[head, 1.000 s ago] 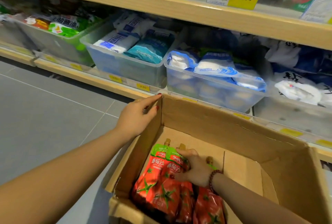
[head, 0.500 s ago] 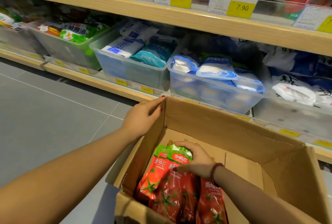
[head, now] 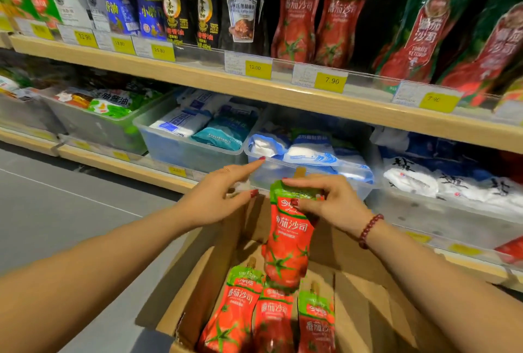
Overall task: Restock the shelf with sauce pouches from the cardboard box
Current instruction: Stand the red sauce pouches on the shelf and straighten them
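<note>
Moved: right hand (head: 334, 202) has come up out of the cardboard box (head: 376, 304), lifting one sauce pouch (head: 288, 242).
Right hand: clamped on the pouch's green top; pouch hangs below it, above the box.
Left hand (head: 218, 199): off the box edge, fingers apart, holding nothing, just left of the pouch.
Box: three more pouches (head: 271, 316) lie inside, near.
Shelf (head: 283, 92): matching pouches stand far, upper right.
</note>
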A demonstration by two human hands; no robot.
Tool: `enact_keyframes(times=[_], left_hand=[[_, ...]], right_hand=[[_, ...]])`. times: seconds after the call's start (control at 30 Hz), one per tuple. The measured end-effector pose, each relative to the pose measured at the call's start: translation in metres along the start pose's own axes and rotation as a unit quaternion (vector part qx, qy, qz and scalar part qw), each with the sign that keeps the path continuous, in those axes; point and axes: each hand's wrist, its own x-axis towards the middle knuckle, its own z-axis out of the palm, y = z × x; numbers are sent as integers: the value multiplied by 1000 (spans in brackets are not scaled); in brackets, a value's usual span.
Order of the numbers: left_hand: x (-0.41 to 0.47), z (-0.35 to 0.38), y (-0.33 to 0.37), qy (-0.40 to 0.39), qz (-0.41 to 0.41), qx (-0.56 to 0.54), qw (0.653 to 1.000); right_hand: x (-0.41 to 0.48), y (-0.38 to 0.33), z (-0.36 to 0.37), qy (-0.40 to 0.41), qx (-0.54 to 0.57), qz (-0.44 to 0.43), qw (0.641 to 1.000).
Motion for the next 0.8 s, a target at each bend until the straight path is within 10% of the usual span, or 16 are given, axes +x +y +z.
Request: enact_keyframes(times=[0.4,0.8], left_hand=[[63,-44,97,64,130,-189,971],[127,-79,115,152,138,-223,953]], right_hand=[[56,-137,-100,109,-3,-174,979],[57,-99,-143,302,-109,-167,932]])
